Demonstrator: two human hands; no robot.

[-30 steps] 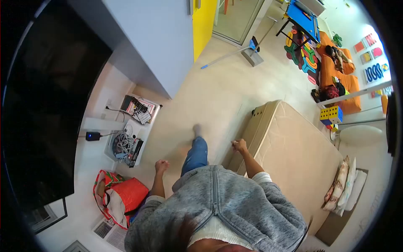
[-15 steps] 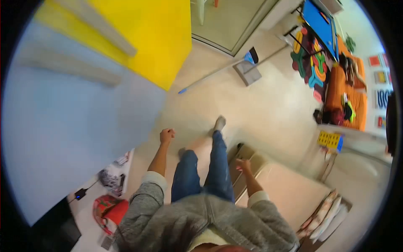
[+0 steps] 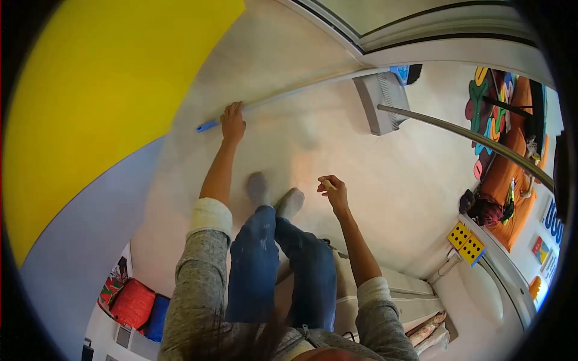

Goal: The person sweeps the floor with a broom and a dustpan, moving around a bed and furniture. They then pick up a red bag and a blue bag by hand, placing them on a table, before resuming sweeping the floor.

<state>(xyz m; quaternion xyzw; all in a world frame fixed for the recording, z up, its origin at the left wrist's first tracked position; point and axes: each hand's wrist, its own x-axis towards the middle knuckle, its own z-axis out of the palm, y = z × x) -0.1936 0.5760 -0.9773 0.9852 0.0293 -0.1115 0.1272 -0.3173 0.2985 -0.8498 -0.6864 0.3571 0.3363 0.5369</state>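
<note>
A broom (image 3: 301, 91) with a pale handle and a blue end grip lies across the floor. My left hand (image 3: 233, 123) reaches down over the handle near that grip, its fingers extended and overlapping the handle in this view. My right hand (image 3: 333, 191) hangs in front of my right leg with fingers loosely bent and apart, nothing visible in it. A grey dustpan (image 3: 380, 103) with a toothed edge rests by the broom's blue and black head, and its long metal handle (image 3: 463, 129) slants toward the right.
A large yellow and blue-grey panel (image 3: 96, 90) stands close at left. The frame of a glass door (image 3: 445, 43) runs along the top. Right of me are an orange sofa (image 3: 512, 204) and a yellow dotted block (image 3: 465, 243). A red bag (image 3: 133, 302) sits lower left.
I have stepped nearer the broom and dustpan and bent forward. My left hand has moved out to the broom handle; my right hand has come forward from beside the pale furniture.
</note>
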